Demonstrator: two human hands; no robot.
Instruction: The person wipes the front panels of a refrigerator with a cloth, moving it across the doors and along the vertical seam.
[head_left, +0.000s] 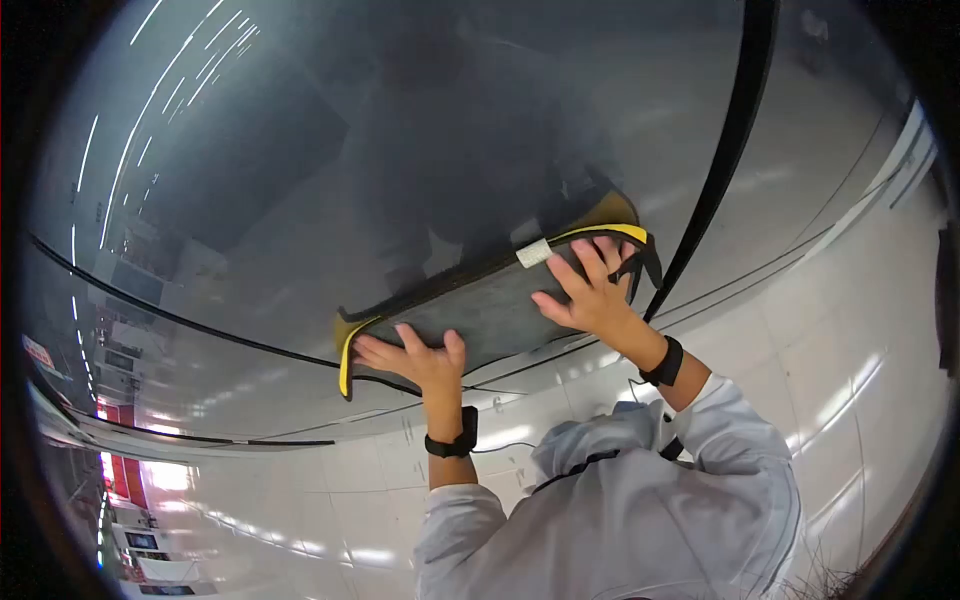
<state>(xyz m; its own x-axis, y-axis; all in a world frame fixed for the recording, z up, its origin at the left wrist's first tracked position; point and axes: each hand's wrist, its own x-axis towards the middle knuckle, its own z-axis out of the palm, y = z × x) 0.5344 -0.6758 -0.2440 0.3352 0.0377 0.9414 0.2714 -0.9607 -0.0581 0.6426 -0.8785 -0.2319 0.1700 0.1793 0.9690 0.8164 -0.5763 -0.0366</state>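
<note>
A long grey cloth-like pad (492, 312) with yellow-and-black edging at both ends lies against a dark glossy panel (430, 130). My left hand (428, 362) rests on the pad's lower left part, fingers spread. Near the upper right end, my right hand (598, 298) lies on the pad with its fingers apart. A small whitish tag (534, 253) sticks out at the pad's top edge, left of my right fingertips. Beside those fingers is a black strap or flap (648, 262). The pad's underside is hidden.
Black trim strips (735, 140) run along the glossy surface, which mirrors ceiling lights and the pad. Shiny pale floor tiles (300, 510) lie below. Black bands circle both wrists. At far left are red panels (125, 480) and equipment, too small to make out.
</note>
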